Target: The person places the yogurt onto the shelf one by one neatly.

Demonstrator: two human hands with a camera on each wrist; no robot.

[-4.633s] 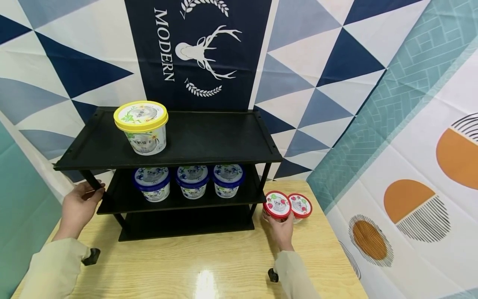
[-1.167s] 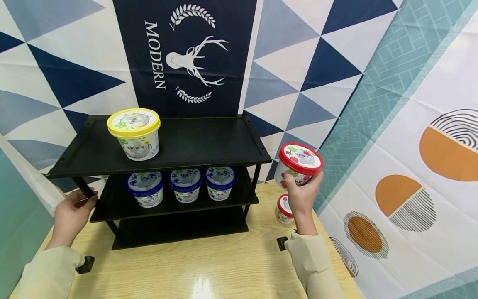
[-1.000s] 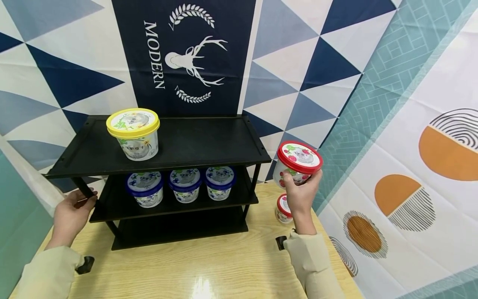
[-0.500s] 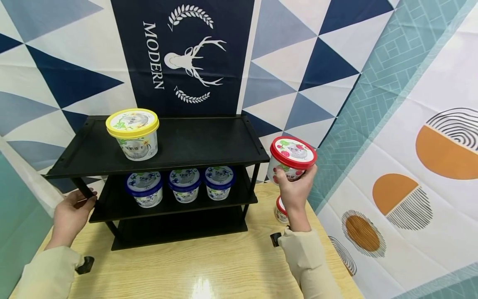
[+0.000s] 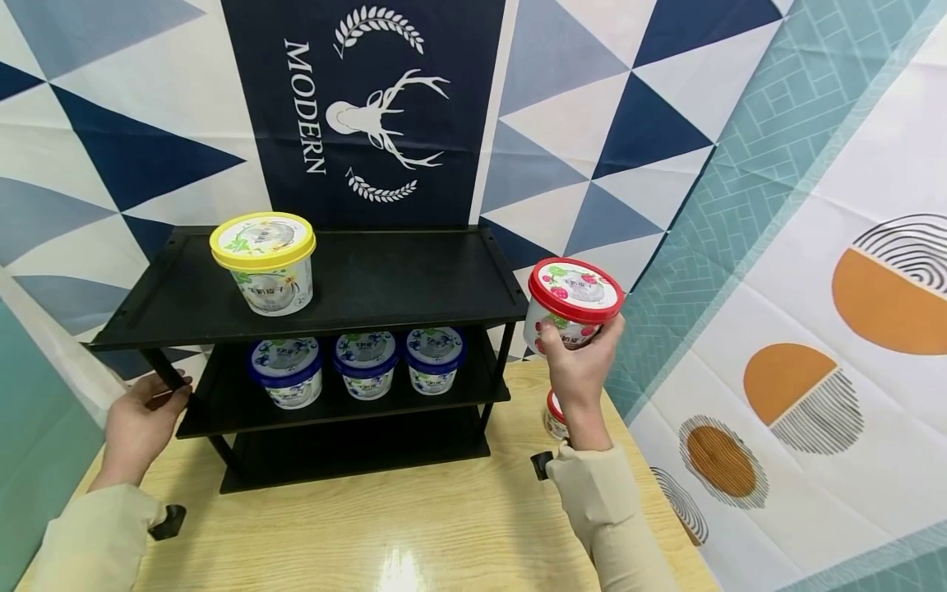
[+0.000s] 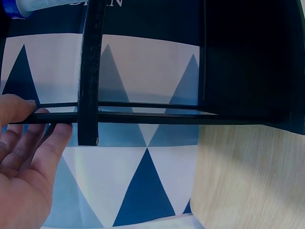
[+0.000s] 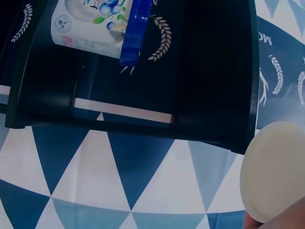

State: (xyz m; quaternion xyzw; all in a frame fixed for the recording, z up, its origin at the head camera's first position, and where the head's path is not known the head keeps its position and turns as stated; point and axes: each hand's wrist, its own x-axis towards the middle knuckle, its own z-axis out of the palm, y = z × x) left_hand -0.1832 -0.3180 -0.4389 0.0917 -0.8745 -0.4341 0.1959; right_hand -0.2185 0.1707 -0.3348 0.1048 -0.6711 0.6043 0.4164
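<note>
In the head view my right hand point(image 5: 586, 370) holds up a red-lidded paper tub point(image 5: 577, 296) with raspberry pictures, just off the right end of the black rack's top shelf point(image 5: 414, 279). The right wrist view shows this tub's pale bottom point(image 7: 274, 169). My left hand point(image 5: 140, 423) pinches the rack's left post point(image 5: 164, 370) between thumb and fingers, as the left wrist view also shows. A yellow-lidded tub point(image 5: 270, 271) stands on the top shelf's left part. Three blue-lidded tubs point(image 5: 366, 366) stand in a row on the middle shelf.
Another red-lidded tub point(image 5: 555, 418) stands on the wooden table point(image 5: 355, 526) right of the rack, partly behind my right hand. The rack's bottom shelf point(image 5: 348, 460) lies low over the table. Patterned cloth point(image 5: 592, 123) hangs close behind and to the right.
My right hand has lifted the red-lidded tub from the table to top-shelf height. Over the last second it has drifted left and slightly upward. The left hand stays on the post.
</note>
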